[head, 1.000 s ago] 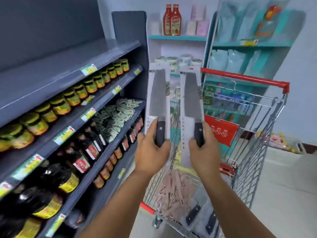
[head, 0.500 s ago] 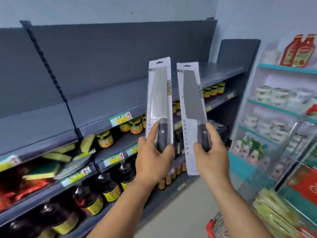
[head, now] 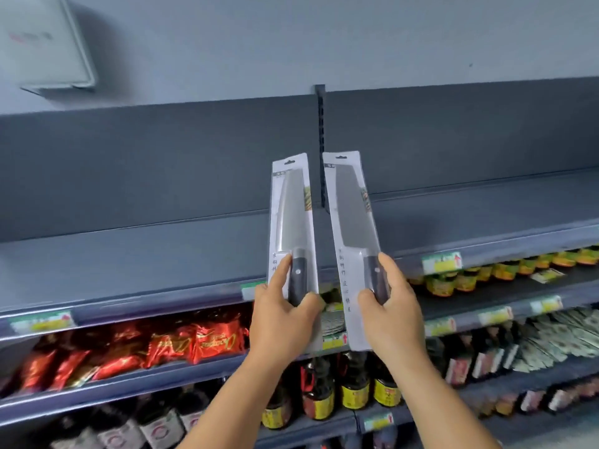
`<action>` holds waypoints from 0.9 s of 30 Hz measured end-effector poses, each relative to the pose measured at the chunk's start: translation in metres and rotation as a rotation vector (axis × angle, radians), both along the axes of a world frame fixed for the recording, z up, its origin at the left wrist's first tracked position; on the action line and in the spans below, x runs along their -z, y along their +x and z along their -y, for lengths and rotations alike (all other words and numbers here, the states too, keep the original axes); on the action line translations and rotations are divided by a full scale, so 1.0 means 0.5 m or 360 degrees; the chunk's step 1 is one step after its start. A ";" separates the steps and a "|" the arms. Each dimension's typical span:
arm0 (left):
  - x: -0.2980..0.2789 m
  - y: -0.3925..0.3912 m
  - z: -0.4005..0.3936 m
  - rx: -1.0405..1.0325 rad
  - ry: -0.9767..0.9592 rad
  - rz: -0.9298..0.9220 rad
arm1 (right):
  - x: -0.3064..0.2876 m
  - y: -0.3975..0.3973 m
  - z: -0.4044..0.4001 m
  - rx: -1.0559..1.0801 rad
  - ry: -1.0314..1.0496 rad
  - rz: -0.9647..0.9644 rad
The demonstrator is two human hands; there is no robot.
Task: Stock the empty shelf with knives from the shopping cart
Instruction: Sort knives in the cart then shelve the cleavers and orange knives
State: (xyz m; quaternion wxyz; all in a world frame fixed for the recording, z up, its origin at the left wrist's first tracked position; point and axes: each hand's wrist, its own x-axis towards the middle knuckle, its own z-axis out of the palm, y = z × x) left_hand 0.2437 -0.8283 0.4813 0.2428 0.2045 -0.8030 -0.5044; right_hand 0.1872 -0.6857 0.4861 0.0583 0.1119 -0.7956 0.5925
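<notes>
We had turned from the cart to face the bare grey metal shelf [head: 162,254]. Our left hand [head: 285,322] gripped one carded steel kitchen knife [head: 291,228], our right hand [head: 389,315] a carded dark cleaver [head: 353,222], both upright, ready for placing.

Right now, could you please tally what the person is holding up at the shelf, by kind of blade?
Rounded-tip knife in its card pack, gripped by the left hand: 1
Square-tip cleaver in its card pack, gripped by the right hand: 1
Total: 2 packaged knives, both held upright in front of the bare grey shelf.
</notes>
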 end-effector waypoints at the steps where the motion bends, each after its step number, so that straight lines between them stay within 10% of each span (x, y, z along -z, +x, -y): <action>1: -0.002 0.014 0.038 -0.0037 0.0016 0.0010 | -0.004 0.006 0.043 -0.0045 0.0008 0.0008; 27: -0.085 0.274 0.669 -0.1136 -0.0132 0.0767 | -0.074 0.106 0.799 -0.1243 0.0640 -0.0167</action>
